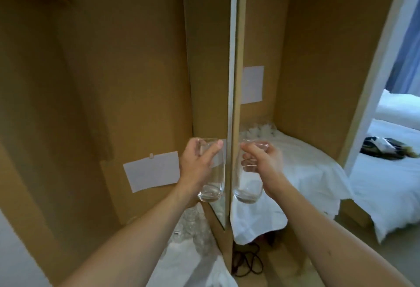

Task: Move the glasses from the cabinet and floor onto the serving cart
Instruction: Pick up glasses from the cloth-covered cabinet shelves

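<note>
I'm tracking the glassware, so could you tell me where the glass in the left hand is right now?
In the head view, the left hand grips the glass at centre frame, just left of the tall cardboard edge, above more glasses on white cloth.

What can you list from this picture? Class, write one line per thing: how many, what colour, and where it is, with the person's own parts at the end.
held glasses: two, clear, one in the left hand, one in the right hand
glasses lower down: a cluster, count unclear, clear, on a white cloth beneath the left arm
paper sheets: two, white, one on the left brown panel, one on the panel behind the divider
white cloth: one, over a low surface at right
bed: one, white, far right
cable: black, on the floor
left hand: grips a glass
right hand: grips a glass
</note>
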A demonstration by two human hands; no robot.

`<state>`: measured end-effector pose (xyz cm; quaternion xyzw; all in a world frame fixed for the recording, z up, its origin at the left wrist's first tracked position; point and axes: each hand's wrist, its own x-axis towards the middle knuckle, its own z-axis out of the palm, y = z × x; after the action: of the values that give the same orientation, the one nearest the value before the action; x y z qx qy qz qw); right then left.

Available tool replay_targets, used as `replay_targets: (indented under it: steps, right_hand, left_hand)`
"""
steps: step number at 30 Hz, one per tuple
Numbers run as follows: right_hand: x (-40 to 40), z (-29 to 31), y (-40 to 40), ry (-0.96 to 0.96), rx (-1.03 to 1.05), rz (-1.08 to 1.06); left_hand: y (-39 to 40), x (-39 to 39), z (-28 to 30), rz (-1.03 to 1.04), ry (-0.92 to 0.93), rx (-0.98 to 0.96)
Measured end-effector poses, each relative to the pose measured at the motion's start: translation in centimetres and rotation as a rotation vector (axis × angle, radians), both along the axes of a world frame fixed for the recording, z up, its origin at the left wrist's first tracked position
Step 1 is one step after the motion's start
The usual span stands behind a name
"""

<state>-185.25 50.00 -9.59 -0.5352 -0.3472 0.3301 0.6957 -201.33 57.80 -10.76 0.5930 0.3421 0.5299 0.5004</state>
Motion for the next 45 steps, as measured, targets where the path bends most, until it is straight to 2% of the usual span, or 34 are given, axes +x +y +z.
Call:
replay_targets:
  steps: [11,21,29,35,45]
  right_hand:
    - [16.8,-1.0,-7.1,-0.133,-0.13,-0.17]
    - [24.4,-3.9,-7.2,-0.105,-0.233,-0.18]
    - [27.5,-6.5,-2.3,-0.094,-0.321,-0.172]
    - [30.6,-7.5,4.2,-0.179,-0.358,-0.133]
    - [33.3,-10.0,17.8,-0.298,-0.42,-0.064]
  left_hand:
    - [-6.3,17.4,-1.2,-0.016,0.155,-0.035]
    - [-7.2,24.9,-4.1,0.083,0.249,-0.176]
    - [-1.8,28.3,-6.7,0.111,0.319,-0.25]
    - [5.6,31.2,-8.2,0.168,0.271,-0.328]
    - [17.0,33.1,-11.4,0.294,0.202,-0.244]
